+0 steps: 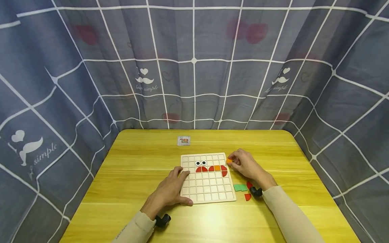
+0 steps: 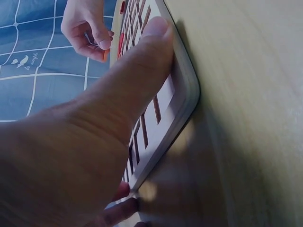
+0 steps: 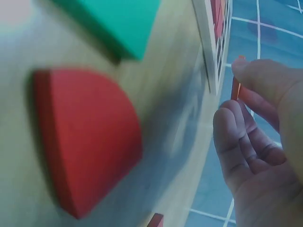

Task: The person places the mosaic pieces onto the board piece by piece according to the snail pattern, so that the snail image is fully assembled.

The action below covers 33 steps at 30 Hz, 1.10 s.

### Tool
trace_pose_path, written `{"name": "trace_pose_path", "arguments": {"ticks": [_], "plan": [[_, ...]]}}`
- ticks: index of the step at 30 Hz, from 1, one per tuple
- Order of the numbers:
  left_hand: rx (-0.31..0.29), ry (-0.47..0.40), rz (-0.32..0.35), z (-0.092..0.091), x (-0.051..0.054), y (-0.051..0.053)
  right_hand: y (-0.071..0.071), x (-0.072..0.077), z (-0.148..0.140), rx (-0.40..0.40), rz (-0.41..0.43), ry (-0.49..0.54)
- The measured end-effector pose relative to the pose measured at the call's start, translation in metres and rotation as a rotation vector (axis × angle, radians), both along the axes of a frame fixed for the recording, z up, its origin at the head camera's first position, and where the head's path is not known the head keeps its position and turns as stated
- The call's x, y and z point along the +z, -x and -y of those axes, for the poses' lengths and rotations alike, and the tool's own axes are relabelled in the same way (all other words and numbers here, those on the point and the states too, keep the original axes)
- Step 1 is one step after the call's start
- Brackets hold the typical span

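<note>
A pale wooden grid board (image 1: 208, 192) lies on the table. My left hand (image 1: 169, 189) holds it at the near left corner, fingers along the left edge and thumb at the near edge. The thumb (image 2: 151, 42) reaches over the rim in the left wrist view. Two eye pieces (image 1: 201, 163) sit in the grid above several red quarter-circle pieces (image 1: 202, 169) and an orange square (image 1: 217, 167). Just off the board's far right corner, my right hand (image 1: 245, 164) pinches another orange square tile (image 1: 229, 161) between thumb and fingers; the right wrist view shows this tile (image 3: 235, 87) edge-on.
Right of the board lie green tiles (image 1: 240, 187) and loose red quarter-circles (image 1: 248, 197), partly beneath the right wrist. A small picture card (image 1: 183, 140) is near the far edge of the yellow wooden table (image 1: 143, 155). Blue-grey checked curtains (image 1: 176, 77) enclose the table behind and at both sides.
</note>
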<state>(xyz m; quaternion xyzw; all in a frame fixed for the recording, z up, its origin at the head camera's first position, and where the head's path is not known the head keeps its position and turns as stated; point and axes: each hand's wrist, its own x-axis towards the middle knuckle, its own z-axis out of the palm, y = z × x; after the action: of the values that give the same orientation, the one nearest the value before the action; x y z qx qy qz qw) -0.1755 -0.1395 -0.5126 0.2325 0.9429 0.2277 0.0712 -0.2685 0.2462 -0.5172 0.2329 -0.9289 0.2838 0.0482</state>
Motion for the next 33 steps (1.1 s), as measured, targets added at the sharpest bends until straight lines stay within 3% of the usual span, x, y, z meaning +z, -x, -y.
{"name": "trace_pose_path", "arguments": {"ticks": [6,18,33], "plan": [[0.002,0.004,-0.006,0.000,0.001,0.000,-0.010,0.003,0.010,0.063,0.000,0.040],[-0.009,-0.004,-0.031,-0.002,0.004,-0.002,-0.021,0.000,0.024,0.233,-0.020,-0.011],[-0.015,-0.003,-0.041,0.000,0.003,-0.004,-0.024,-0.001,0.029,0.290,-0.043,-0.025]]}}
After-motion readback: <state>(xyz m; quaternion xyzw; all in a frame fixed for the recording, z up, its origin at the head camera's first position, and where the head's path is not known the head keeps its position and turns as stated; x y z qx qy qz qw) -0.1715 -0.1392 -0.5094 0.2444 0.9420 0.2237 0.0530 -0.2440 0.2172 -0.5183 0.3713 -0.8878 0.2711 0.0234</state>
